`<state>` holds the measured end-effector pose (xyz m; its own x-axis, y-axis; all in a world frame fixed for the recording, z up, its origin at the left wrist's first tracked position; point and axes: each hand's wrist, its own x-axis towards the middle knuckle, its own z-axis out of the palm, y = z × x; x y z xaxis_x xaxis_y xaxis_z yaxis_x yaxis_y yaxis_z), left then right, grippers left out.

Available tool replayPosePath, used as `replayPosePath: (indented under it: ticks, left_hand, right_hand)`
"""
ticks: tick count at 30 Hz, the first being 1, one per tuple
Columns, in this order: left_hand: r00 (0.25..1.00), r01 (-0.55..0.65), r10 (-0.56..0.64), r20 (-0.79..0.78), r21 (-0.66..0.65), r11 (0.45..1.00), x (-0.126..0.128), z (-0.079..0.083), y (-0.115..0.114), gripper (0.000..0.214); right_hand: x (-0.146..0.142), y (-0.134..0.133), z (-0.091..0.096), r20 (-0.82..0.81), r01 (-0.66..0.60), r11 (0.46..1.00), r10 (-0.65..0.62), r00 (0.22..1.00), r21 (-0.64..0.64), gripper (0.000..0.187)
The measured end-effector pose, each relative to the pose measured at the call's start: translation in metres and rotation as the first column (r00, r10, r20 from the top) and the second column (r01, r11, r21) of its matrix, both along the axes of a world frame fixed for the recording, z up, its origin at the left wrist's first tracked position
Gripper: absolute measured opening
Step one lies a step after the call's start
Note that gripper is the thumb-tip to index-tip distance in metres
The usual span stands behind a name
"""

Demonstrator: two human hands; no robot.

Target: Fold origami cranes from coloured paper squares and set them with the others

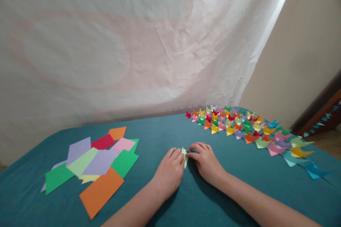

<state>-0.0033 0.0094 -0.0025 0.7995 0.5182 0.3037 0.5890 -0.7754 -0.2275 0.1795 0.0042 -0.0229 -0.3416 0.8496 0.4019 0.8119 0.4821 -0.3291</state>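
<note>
A small folded piece of pale green paper stands between my hands at the middle of the table, with a narrow point at its upper end. My left hand is curled against its left side, the fingers closed on the edge and hiding part of it. From the right, my right hand pinches the paper with thumb and index finger, while the other fingers are bent above. How far the paper reaches under the left fingers is hidden.
Loose coloured paper sheets lie overlapping on the left of the teal cloth-covered table. Rows of folded paper birds stand at the right and back. Behind the table hangs a pale curtain. Blue paper shapes hang at the far right.
</note>
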Motion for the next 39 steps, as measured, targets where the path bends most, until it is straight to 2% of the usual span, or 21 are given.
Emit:
replayPosePath:
  ticks: [5, 15, 26, 30, 33, 39]
  left_hand:
    - [1.000, -0.007, 0.007, -0.001, -0.006, 1.000, 0.000, 0.002, 0.000, 0.019]
    - [0.997, -0.072, 0.074, -0.015, 0.065, 0.995, 0.003, 0.002, -0.003, 0.020]
    - [0.998, 0.001, 0.003, 0.068, -0.064, 0.998, -0.008, 0.007, 0.007, 0.014]
    - [0.978, 0.036, -0.005, 0.210, -0.143, 0.989, -0.013, 0.004, 0.010, 0.015]
    - [0.954, 0.023, 0.025, 0.299, -0.155, 0.988, -0.017, 0.002, 0.013, 0.016]
    - [0.964, 0.060, -0.019, 0.265, -0.150, 0.987, -0.016, -0.001, 0.011, 0.019]
  right_hand:
    - [-0.009, -0.007, 0.010, 0.143, -0.068, 0.996, 0.058, 0.988, 0.064, 0.028]
    - [-0.013, -0.005, 0.018, 0.255, -0.055, 0.997, 0.040, 0.966, 0.050, 0.022]
    - [-0.011, -0.002, 0.015, 0.245, -0.061, 0.996, 0.041, 0.969, 0.072, 0.023]
    - [-0.012, -0.003, 0.017, 0.278, -0.087, 0.992, 0.059, 0.959, 0.089, 0.020]
    - [-0.012, -0.004, 0.017, 0.298, -0.100, 0.986, 0.058, 0.953, 0.131, 0.018]
    - [-0.013, -0.003, 0.016, 0.304, -0.098, 0.984, 0.048, 0.951, 0.148, 0.020]
